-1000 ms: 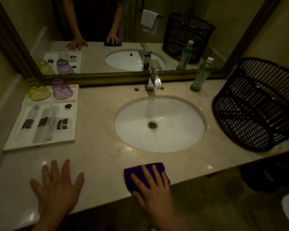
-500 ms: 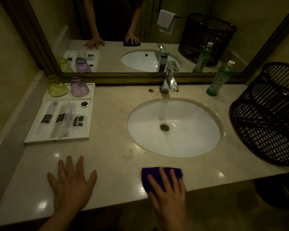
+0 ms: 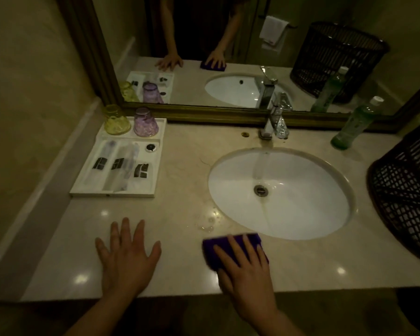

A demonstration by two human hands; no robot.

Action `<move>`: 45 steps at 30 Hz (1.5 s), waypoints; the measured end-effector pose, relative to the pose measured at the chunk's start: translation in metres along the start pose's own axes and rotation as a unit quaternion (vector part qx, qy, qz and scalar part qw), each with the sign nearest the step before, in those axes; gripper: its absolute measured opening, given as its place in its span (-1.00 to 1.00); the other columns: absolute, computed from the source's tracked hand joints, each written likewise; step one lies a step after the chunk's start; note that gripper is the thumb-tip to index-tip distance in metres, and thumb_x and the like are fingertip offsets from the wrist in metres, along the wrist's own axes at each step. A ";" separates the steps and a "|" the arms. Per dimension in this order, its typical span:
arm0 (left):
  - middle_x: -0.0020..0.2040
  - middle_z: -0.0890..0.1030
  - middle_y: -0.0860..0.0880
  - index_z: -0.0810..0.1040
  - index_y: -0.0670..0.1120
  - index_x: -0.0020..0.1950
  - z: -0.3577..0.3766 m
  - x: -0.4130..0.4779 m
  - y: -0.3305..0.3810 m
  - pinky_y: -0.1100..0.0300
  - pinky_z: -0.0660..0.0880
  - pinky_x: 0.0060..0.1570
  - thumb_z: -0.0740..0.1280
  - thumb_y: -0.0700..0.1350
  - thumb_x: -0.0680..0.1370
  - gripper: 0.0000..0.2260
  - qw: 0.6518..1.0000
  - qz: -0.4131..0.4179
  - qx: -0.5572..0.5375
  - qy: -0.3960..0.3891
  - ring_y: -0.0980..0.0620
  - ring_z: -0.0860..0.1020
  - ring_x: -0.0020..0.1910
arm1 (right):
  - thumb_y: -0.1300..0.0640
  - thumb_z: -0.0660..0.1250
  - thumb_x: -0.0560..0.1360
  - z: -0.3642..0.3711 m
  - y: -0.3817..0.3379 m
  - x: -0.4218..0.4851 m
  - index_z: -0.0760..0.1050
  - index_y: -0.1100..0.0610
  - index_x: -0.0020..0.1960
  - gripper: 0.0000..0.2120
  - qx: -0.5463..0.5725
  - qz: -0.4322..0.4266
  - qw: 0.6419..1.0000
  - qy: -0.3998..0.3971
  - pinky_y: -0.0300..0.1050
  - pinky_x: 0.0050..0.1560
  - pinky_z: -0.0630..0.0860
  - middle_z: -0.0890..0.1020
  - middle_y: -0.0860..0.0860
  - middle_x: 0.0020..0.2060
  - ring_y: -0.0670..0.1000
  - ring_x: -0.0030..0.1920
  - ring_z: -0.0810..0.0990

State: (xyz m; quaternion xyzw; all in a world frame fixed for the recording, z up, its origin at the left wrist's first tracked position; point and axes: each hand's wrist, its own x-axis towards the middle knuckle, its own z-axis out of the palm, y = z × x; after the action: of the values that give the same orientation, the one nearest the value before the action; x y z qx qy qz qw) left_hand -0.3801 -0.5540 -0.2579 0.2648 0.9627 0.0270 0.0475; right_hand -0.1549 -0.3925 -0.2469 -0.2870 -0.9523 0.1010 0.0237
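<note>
Dim, yellow-green light all over my view.
Small glare spots dot the counter [image 3: 180, 170] at lower left and lower right; the sink [image 3: 289, 214] shines brightest. Corners go dark, edges bow, and the cloth [image 3: 210, 247] looks smeared.

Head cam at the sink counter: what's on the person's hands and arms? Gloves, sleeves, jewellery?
Nothing worn. Left hand and right hand are bare: no gloves, rings, watch or bands show. Left forearm and right forearm are uncovered to the picture's edge, with no cuffs. The mirror reflects a dark garment on the torso, too dim for detail.
</note>
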 end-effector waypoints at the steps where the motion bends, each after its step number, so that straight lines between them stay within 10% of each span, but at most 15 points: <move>1: 0.59 0.04 -0.12 0.08 0.07 0.56 0.000 0.000 0.000 -0.28 -0.24 0.44 -0.22 0.37 0.45 -0.26 1.000 0.004 0.000 0.001 -0.16 -0.08 0.55 | -0.19 0.12 0.55 0.000 -0.005 0.023 0.29 -0.23 0.47 -0.52 -0.005 0.005 1.000 0.021 0.17 0.48 0.06 0.34 -0.03 0.50 0.18 0.50 0.27; 17: 0.59 0.08 -0.13 0.12 0.06 0.56 0.004 0.002 -0.003 -0.29 -0.22 0.44 -0.12 0.35 0.50 -0.31 1.000 0.010 0.002 0.015 -0.17 -0.07 0.56 | -0.15 0.14 0.57 -0.002 -0.047 0.068 0.37 -0.19 0.41 -0.58 0.003 -0.027 1.000 0.012 0.22 0.47 0.18 0.43 -0.04 0.44 0.17 0.48 0.31; 21: 0.58 0.10 -0.13 0.14 0.07 0.56 0.004 0.002 -0.006 -0.29 -0.18 0.44 -0.12 0.36 0.50 -0.32 1.000 0.014 0.004 0.013 -0.16 -0.05 0.56 | -0.06 0.12 0.60 -0.035 -0.068 0.123 0.51 0.00 0.19 -0.71 0.092 0.037 0.995 0.000 0.05 0.09 0.45 0.66 0.01 0.06 0.13 0.08 0.57; 28: 0.58 0.10 -0.14 0.14 0.06 0.55 0.004 0.001 -0.008 -0.30 -0.18 0.44 -0.11 0.36 0.50 -0.32 1.000 0.018 -0.006 0.017 -0.18 -0.05 0.56 | 0.02 0.22 0.61 -0.086 -0.027 0.104 0.54 0.14 0.14 -0.76 0.634 0.292 0.715 -0.032 -0.06 -0.13 0.53 0.66 0.14 0.05 0.11 0.00 0.62; 31: 0.58 0.11 -0.16 0.13 0.05 0.55 0.004 0.001 -0.008 -0.31 -0.15 0.44 -0.10 0.35 0.52 -0.32 0.999 0.024 -0.007 0.024 -0.19 -0.03 0.56 | -0.06 0.17 0.63 -0.058 -0.001 0.087 0.25 0.03 0.52 -0.52 0.346 0.234 0.908 0.011 0.10 0.37 0.40 0.33 0.08 0.49 0.11 0.40 0.40; 34: 0.58 0.10 -0.15 0.13 0.05 0.56 0.007 0.001 -0.008 -0.31 -0.18 0.44 -0.09 0.34 0.52 -0.33 0.999 0.024 -0.008 0.020 -0.19 -0.04 0.56 | -0.25 0.06 0.60 -0.041 -0.009 0.078 0.06 -0.13 0.58 -0.41 0.142 0.068 0.986 0.048 0.09 0.51 0.12 0.04 -0.07 0.59 0.03 0.55 0.06; 40: 0.57 0.14 -0.16 0.17 0.04 0.54 0.007 0.003 -0.009 -0.32 -0.12 0.44 -0.06 0.34 0.52 -0.34 0.999 0.024 0.004 0.024 -0.20 0.00 0.55 | -0.43 -0.11 0.56 0.003 -0.049 0.050 0.07 -0.04 0.58 -0.28 -0.041 -0.101 0.991 -0.078 0.21 0.49 -0.17 -0.04 0.00 0.60 0.16 0.58 -0.20; 45: 0.58 0.12 -0.15 0.17 0.05 0.54 0.005 0.004 -0.005 -0.32 -0.15 0.44 -0.06 0.34 0.50 -0.33 1.000 0.013 0.004 0.016 -0.19 -0.03 0.56 | -0.41 -0.22 0.56 -0.002 -0.050 0.130 -0.10 -0.04 0.60 -0.27 -0.031 -0.040 0.998 -0.047 0.17 0.53 -0.28 -0.19 -0.01 0.59 0.10 0.55 -0.36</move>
State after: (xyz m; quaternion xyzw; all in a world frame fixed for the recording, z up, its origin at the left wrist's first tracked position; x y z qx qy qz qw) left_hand -0.3851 -0.5562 -0.2634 0.2775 0.9599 0.0277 0.0306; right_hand -0.2900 -0.3614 -0.2360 -0.2443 -0.9657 0.0837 -0.0266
